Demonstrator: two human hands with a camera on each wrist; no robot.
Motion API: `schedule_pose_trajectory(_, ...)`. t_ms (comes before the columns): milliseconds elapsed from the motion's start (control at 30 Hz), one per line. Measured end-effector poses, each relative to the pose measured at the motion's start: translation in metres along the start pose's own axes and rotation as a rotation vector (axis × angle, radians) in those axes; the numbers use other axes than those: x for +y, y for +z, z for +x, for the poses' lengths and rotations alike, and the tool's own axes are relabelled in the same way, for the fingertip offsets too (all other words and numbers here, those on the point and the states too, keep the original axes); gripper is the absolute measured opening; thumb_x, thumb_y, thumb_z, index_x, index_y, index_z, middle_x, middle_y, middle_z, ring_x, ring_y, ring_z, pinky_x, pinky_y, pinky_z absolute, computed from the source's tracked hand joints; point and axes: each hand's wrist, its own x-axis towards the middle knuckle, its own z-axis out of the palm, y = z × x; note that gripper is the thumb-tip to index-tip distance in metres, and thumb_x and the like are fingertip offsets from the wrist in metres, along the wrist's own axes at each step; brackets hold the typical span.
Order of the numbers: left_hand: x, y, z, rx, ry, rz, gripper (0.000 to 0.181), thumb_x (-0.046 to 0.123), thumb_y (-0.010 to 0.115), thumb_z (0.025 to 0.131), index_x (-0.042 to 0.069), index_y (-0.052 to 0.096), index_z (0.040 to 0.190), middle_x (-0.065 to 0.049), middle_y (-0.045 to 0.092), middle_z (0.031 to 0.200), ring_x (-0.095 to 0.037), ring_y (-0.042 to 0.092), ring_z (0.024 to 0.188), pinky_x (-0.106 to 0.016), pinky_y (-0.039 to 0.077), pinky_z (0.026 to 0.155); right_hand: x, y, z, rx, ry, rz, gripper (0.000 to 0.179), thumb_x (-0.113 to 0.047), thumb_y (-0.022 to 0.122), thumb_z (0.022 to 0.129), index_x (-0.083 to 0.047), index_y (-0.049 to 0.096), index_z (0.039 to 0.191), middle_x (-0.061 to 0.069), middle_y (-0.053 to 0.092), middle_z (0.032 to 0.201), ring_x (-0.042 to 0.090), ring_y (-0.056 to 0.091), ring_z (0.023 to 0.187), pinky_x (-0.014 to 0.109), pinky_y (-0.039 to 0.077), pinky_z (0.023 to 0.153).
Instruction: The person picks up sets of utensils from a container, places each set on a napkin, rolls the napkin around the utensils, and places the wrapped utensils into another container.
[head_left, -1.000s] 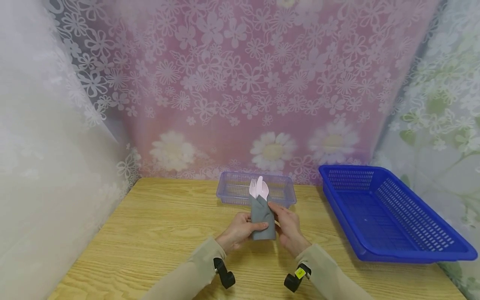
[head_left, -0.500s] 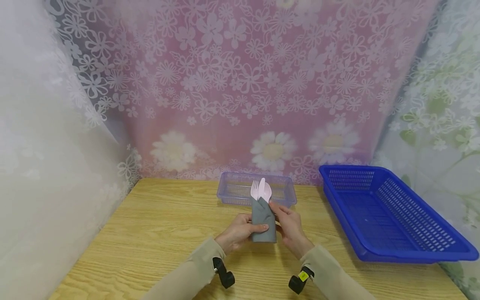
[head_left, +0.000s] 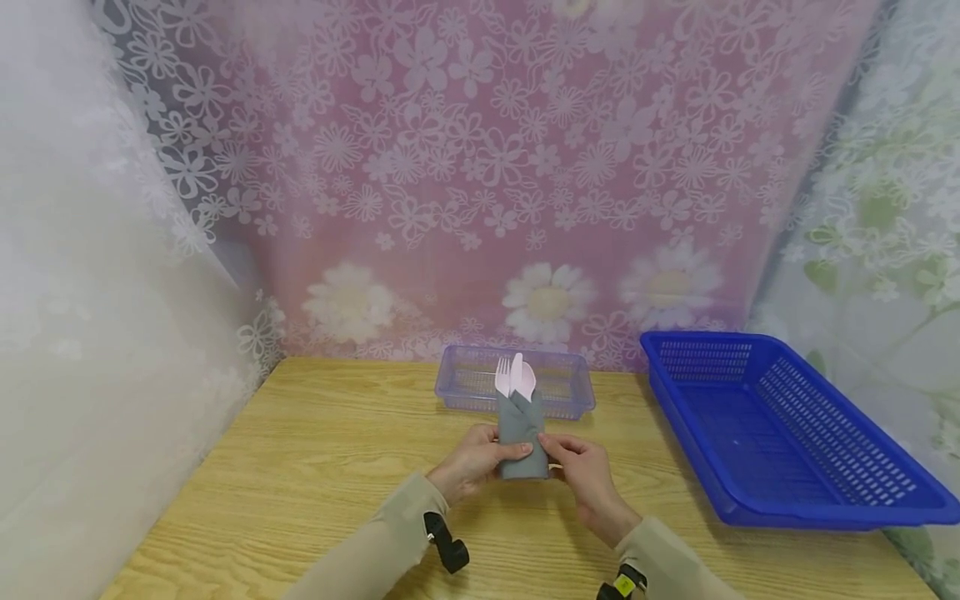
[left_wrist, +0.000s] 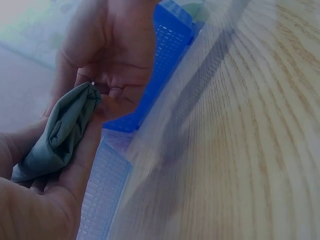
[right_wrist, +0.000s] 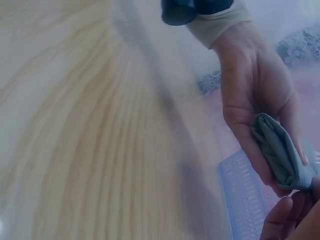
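Note:
A folded grey cloth napkin (head_left: 519, 421) makes a pocket, upright above the table, in the head view. From its top stick out a pale pink plastic fork (head_left: 503, 378), knife (head_left: 516, 374) and spoon (head_left: 528, 381). My left hand (head_left: 472, 461) grips the napkin from the left, thumb across its front and fingers behind. At its right edge, my right hand (head_left: 588, 475) pinches the cloth between thumb and forefinger. Both wrist views show the napkin's (left_wrist: 62, 132) rolled lower end with its layered folds; the cutlery is hidden there.
Behind the napkin, a small translucent purple basket (head_left: 570, 410) stands at the table's back edge. A large blue perforated basket (head_left: 686, 442) is on the right. The wooden table (head_left: 322, 467) is backed by floral curtains (head_left: 450, 275).
My right hand has slid down the napkin's right edge, from near its top to about mid-height, and its wrist has moved right and nearer. The left hand keeps its grip; the bundle shifts slightly.

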Motion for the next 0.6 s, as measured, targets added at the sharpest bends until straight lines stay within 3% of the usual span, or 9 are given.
schedule_pose_trajectory(133,-0.001,-0.001,0.000,0.015,0.007,0.000,0.034,0.008,0.066,0.093,-0.010,0.059,0.121,-0.017,0.068,0.116,-0.026,0.069,0.105,-0.038,0.057,0.088,0.000,0.002,0.001,0.018,-0.008,0.031,0.027,-0.021,0.072,0.091,0.003,0.073,0.103,-0.004,0.068,0.081,0.009,0.060,0.075,0.025,0.054,0.069)
schedule_pose_trajectory(267,-0.001,-0.001,-0.001,0.032,0.011,0.001,0.036,0.008,0.067,0.093,-0.010,0.059,0.123,-0.017,0.068,0.118,-0.025,0.068,0.105,-0.038,0.057,0.088,0.003,0.003,-0.002,-0.002,-0.025,0.028,0.033,-0.025,0.072,0.091,0.003,0.072,0.109,-0.003,0.069,0.089,0.009,0.062,0.078,0.026,0.056,0.070)
schedule_pose_trajectory(367,0.001,-0.003,-0.001,0.057,0.015,-0.007,0.038,0.010,0.068,0.093,-0.009,0.058,0.124,-0.017,0.067,0.120,-0.025,0.068,0.106,-0.038,0.057,0.088,0.007,0.002,-0.007,-0.025,-0.027,0.008,0.036,-0.027,0.072,0.091,0.002,0.070,0.113,-0.001,0.070,0.093,0.011,0.064,0.082,0.028,0.058,0.073)
schedule_pose_trajectory(600,0.006,-0.005,0.001,0.111,0.015,-0.041,0.042,0.011,0.068,0.092,-0.008,0.056,0.128,-0.019,0.065,0.123,-0.026,0.067,0.108,-0.037,0.056,0.090,0.012,0.000,-0.013,-0.046,-0.037,0.019,0.030,-0.021,0.071,0.091,0.003,0.071,0.107,0.008,0.073,0.084,0.020,0.070,0.078,0.034,0.060,0.071)
